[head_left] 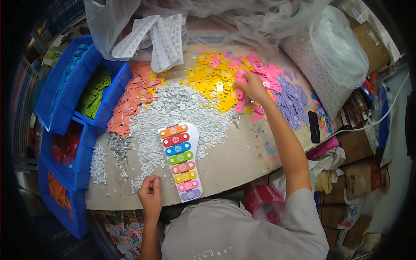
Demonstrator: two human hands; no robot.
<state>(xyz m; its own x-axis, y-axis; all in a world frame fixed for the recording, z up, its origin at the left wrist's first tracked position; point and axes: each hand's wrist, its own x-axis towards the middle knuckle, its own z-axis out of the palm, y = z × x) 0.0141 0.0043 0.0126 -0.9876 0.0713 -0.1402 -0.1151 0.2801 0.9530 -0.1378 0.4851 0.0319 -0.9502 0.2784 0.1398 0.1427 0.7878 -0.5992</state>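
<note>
A toy xylophone (180,162) with a white base and a row of coloured bars, orange at the top to purple at the bottom, lies on the table in front of me. My left hand (150,193) is at the table's near edge, left of the xylophone, fingers curled; whatever they may hold is hidden. Reaching to the far right, my right hand (252,88) has its fingers pinched at a pink bar (239,79) in the pile of pink bars (269,71). Yellow bars (208,78) lie just left of that hand, purple bars (291,104) to its right.
Small white round parts (173,108) are heaped mid-table, beside salmon bars (136,95) and screws (99,164). Blue bins (80,173) of coloured bars stand left. White bases (167,41) lie at the back, a full plastic bag (329,56) back right. A black phone-like object (314,127) sits right.
</note>
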